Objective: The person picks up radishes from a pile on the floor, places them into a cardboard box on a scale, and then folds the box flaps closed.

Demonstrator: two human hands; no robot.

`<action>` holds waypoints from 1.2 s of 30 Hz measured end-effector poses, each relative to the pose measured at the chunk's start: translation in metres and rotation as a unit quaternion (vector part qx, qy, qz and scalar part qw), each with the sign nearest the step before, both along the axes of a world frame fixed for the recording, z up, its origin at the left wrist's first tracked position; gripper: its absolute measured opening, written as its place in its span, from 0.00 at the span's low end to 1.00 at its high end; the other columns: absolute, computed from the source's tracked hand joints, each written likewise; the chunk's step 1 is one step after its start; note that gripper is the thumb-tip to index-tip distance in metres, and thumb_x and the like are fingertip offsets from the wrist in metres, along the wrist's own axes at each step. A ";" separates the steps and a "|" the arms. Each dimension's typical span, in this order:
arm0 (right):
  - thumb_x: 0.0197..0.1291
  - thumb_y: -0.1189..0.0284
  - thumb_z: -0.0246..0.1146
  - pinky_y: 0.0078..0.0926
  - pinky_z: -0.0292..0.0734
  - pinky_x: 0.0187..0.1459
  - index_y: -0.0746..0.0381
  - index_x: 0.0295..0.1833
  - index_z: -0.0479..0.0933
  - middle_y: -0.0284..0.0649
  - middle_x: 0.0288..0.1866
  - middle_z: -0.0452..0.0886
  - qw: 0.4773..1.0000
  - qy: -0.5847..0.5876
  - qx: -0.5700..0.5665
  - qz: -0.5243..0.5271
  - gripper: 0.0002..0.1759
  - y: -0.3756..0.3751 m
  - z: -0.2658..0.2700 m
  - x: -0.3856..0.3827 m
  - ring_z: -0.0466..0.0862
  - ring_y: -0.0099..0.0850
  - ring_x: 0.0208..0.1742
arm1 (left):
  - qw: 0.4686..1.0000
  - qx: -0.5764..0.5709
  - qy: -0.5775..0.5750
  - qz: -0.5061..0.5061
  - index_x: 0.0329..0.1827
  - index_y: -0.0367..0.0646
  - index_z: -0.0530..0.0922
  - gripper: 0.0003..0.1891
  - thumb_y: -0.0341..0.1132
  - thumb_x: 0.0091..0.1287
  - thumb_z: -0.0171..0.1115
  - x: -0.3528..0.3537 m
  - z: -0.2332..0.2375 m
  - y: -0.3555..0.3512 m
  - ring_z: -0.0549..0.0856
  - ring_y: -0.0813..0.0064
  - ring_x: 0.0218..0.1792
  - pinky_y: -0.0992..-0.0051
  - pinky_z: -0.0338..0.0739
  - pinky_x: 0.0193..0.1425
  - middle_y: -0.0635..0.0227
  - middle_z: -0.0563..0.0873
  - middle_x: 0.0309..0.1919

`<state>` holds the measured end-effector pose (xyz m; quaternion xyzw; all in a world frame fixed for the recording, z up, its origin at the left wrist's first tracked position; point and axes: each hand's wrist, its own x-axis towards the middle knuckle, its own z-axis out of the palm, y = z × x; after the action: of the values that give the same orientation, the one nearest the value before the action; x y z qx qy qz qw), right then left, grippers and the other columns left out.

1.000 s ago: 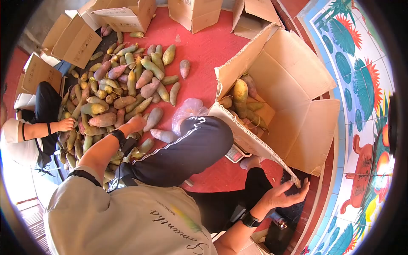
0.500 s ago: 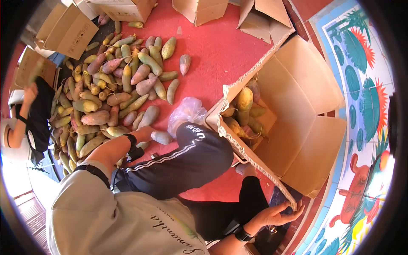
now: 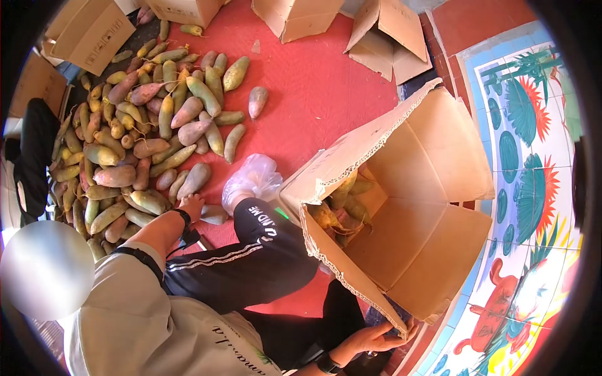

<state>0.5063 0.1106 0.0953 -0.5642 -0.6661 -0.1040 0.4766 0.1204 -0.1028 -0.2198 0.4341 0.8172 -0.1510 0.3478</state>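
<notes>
My right hand [image 3: 377, 339] holds the near flap edge of a large open cardboard box [image 3: 433, 163], thumb on one side and fingers on the other. The box lies tilted with its opening toward me; several long radishes [image 3: 354, 210], green and yellowish, show inside. My left hand [image 3: 190, 205] is at the edge of a radish pile, fingers bent but apart. It rests beside the end of a pale purple radish [image 3: 214, 214] and just below another greyish-purple radish [image 3: 194, 179]. Whether it touches either is hard to see.
A big heap of green and pink radishes [image 3: 119, 153] covers the floor on the left. A clear plastic bag [image 3: 254, 175] is around my foot. More cardboard boxes [image 3: 392, 37] stand at the back. Another person's dark clothing [image 3: 37, 150] shows at far left. A painted tile wall [image 3: 527, 188] borders the right.
The box has tilted toward me and shifted left with my right hand on its flap; fewer radishes show inside. My left hand has changed its finger pose slightly. The view has shifted.
</notes>
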 end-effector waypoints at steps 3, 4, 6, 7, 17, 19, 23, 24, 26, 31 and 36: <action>0.62 0.51 0.58 0.43 0.69 0.56 0.69 0.63 0.60 0.49 0.54 0.74 1.000 -0.011 -0.002 0.006 0.36 0.001 -0.001 0.003 0.74 0.43 0.55 | 0.995 -0.094 0.011 -0.033 0.53 0.42 0.74 0.27 0.33 0.46 0.68 0.004 0.001 0.004 0.76 0.58 0.54 0.63 0.76 0.52 0.58 0.75 0.51; 0.62 0.51 0.58 0.43 0.69 0.56 0.69 0.63 0.60 0.49 0.54 0.74 1.000 -0.011 0.000 0.005 0.36 0.001 -0.001 0.002 0.74 0.43 0.55 | 0.996 -0.077 0.016 -0.033 0.49 0.40 0.77 0.26 0.34 0.43 0.70 0.005 0.009 0.005 0.79 0.59 0.51 0.64 0.78 0.49 0.56 0.79 0.47; 0.62 0.52 0.57 0.43 0.69 0.57 0.69 0.63 0.59 0.49 0.55 0.72 1.000 -0.004 -0.015 0.012 0.36 0.000 -0.001 0.001 0.73 0.42 0.56 | 0.994 -0.100 -0.030 -0.034 0.47 0.39 0.79 0.25 0.35 0.42 0.71 0.001 0.008 0.007 0.81 0.59 0.49 0.64 0.79 0.47 0.55 0.81 0.45; 0.62 0.52 0.57 0.43 0.69 0.57 0.69 0.63 0.59 0.49 0.55 0.72 1.000 -0.002 -0.013 0.012 0.36 -0.001 0.000 -0.003 0.73 0.42 0.56 | 0.989 -0.123 -0.076 -0.033 0.44 0.38 0.80 0.24 0.36 0.41 0.71 -0.001 0.006 0.006 0.83 0.59 0.47 0.63 0.80 0.45 0.54 0.83 0.42; 0.66 0.62 0.53 0.42 0.63 0.61 0.69 0.64 0.61 0.52 0.57 0.72 0.998 0.051 -0.011 0.026 0.28 -0.003 0.006 -0.012 0.72 0.44 0.58 | 0.961 -0.101 -0.235 0.103 0.45 0.38 0.81 0.28 0.56 0.54 0.62 -0.029 0.073 0.020 0.84 0.58 0.44 0.61 0.77 0.45 0.54 0.85 0.40; 0.66 0.63 0.53 0.41 0.64 0.61 0.69 0.64 0.61 0.53 0.57 0.72 0.996 0.074 0.005 0.041 0.27 -0.003 0.006 -0.014 0.73 0.44 0.57 | 0.944 -0.122 -0.250 0.177 0.43 0.36 0.81 0.29 0.58 0.55 0.59 -0.039 0.084 0.020 0.84 0.60 0.42 0.63 0.77 0.44 0.53 0.85 0.39; 0.60 0.77 0.48 0.40 0.65 0.60 0.70 0.66 0.56 0.55 0.60 0.66 0.991 0.109 -0.020 0.070 0.27 -0.007 0.006 -0.013 0.69 0.44 0.60 | 0.957 0.023 -0.238 0.166 0.33 0.35 0.83 0.29 0.59 0.55 0.60 -0.071 0.109 0.006 0.83 0.65 0.34 0.67 0.76 0.38 0.58 0.84 0.32; 0.61 0.72 0.53 0.39 0.65 0.60 0.69 0.66 0.57 0.53 0.57 0.71 0.987 0.137 -0.008 0.080 0.28 -0.008 0.007 -0.015 0.71 0.42 0.58 | 0.952 0.117 -0.219 0.180 0.33 0.35 0.82 0.26 0.56 0.56 0.61 -0.079 0.098 -0.006 0.80 0.69 0.32 0.70 0.76 0.37 0.62 0.82 0.30; 0.61 0.71 0.54 0.38 0.65 0.60 0.69 0.66 0.58 0.53 0.57 0.71 0.986 0.143 -0.013 0.087 0.28 -0.011 0.010 -0.015 0.71 0.42 0.57 | 0.913 0.198 -0.244 0.259 0.37 0.35 0.80 0.27 0.56 0.58 0.60 -0.055 0.166 0.004 0.80 0.70 0.32 0.70 0.75 0.37 0.63 0.82 0.30; 0.61 0.72 0.54 0.37 0.63 0.58 0.70 0.57 0.66 0.50 0.51 0.73 0.986 0.131 -0.007 0.103 0.20 -0.014 0.011 -0.010 0.73 0.41 0.53 | 0.752 0.444 -0.339 0.349 0.50 0.35 0.74 0.28 0.53 0.61 0.59 -0.026 0.283 0.015 0.76 0.77 0.42 0.76 0.71 0.46 0.67 0.79 0.41; 0.61 0.65 0.50 0.34 0.69 0.45 0.67 0.42 0.70 0.44 0.39 0.72 0.985 0.094 0.047 0.135 0.14 -0.008 0.008 -0.003 0.73 0.38 0.41 | 0.725 0.556 -0.340 0.222 0.55 0.34 0.72 0.37 0.62 0.57 0.55 -0.008 0.366 0.042 0.73 0.81 0.33 0.81 0.68 0.35 0.71 0.77 0.36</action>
<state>0.5030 0.1024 0.1032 -0.4534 -0.6830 -0.0163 0.5724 0.1120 -0.0605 0.1458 0.3778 0.6551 0.5694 0.3223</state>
